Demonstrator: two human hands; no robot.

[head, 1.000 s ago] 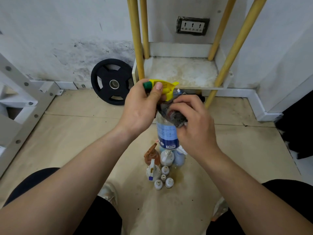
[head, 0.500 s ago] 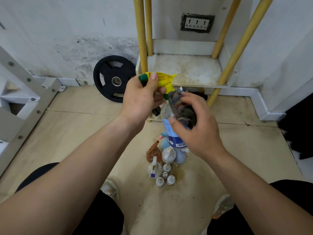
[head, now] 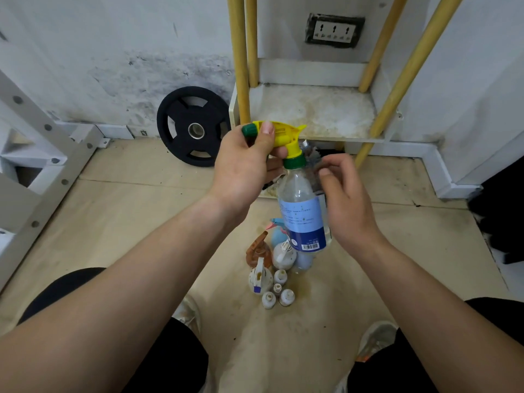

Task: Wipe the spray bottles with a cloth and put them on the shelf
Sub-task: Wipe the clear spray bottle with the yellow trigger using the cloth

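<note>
1. A rough home-gym or storage corner: a black weight plate point(head: 195, 126) leans on the stained wall point(head: 113, 66) at 11 o'clock.
2. A white rack frame point(head: 37, 154) drilled with holes stands at 9 o'clock.
3. A socket point(head: 334, 30) at 1 o'clock, and a grimy shelf point(head: 317, 112) at 12 o'clock.

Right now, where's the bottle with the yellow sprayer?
The bottle is centre of the head view: the left hand grips its sprayer, the right hand holds the cloth beside its neck, with the small bottles below and the shelf behind.
</note>
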